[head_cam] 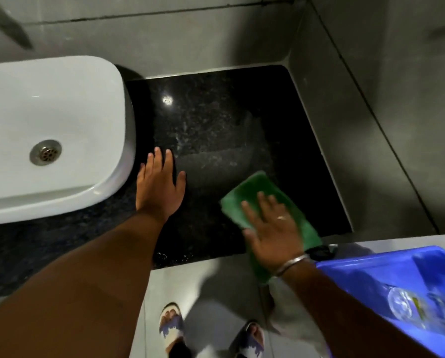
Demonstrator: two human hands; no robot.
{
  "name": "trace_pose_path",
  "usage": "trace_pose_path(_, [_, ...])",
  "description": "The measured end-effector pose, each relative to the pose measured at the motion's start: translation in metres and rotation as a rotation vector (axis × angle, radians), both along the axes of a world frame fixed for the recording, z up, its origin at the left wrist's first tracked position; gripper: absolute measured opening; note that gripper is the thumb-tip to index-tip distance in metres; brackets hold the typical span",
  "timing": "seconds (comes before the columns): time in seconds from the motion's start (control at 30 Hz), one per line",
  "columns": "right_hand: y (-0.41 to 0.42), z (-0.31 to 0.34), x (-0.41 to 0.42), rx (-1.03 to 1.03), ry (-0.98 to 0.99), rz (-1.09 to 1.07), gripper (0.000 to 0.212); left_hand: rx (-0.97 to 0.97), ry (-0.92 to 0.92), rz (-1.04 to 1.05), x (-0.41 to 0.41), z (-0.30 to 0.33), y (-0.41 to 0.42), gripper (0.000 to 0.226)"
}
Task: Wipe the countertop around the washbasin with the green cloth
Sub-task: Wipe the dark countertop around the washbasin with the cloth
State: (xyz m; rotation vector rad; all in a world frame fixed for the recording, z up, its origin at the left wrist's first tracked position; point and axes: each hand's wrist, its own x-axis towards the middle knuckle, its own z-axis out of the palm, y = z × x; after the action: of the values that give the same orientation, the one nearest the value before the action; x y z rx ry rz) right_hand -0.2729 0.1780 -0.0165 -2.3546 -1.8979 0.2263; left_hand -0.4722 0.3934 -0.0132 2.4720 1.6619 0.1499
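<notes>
A white washbasin [53, 135] with a metal drain sits on the left of a black speckled countertop [216, 120]. The green cloth [244, 197] lies flat on the countertop's front right part, one end hanging over the front edge. My right hand [270, 228] presses flat on the cloth, fingers spread; it wears a ring and a metal bangle. My left hand [159, 184] rests palm down on the bare countertop just right of the basin, fingers apart, holding nothing.
Grey tiled walls [345, 99] enclose the countertop at the back and right. A blue plastic bin [397, 293] holding clear bottles stands on the floor at lower right. My sandalled feet [172, 324] stand on grey floor tiles below the counter's edge.
</notes>
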Motion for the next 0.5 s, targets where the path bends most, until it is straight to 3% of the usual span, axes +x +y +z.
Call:
trace_pose_path(0.1, [-0.023,0.0,0.079,-0.022,-0.008,-0.32,0.06,0.014,-0.027,0.004,-0.001,-0.002,-0.001,0.066])
trace_pose_path(0.23, [-0.021,0.001,0.074,0.031,-0.051,-0.41,0.062,-0.006,-0.03,0.001,-0.001,-0.007,-0.001,0.067])
trace_pose_path(0.33, [-0.001,0.003,0.011,-0.001,-0.072,-0.406,0.069,-0.022,-0.038,-0.002,-0.003,-0.01,0.002,0.069])
trace_pose_path(0.5, [0.034,0.004,-0.16,-0.01,0.015,-0.104,0.072,-0.017,-0.018,0.003,-0.005,-0.009,0.003,0.071])
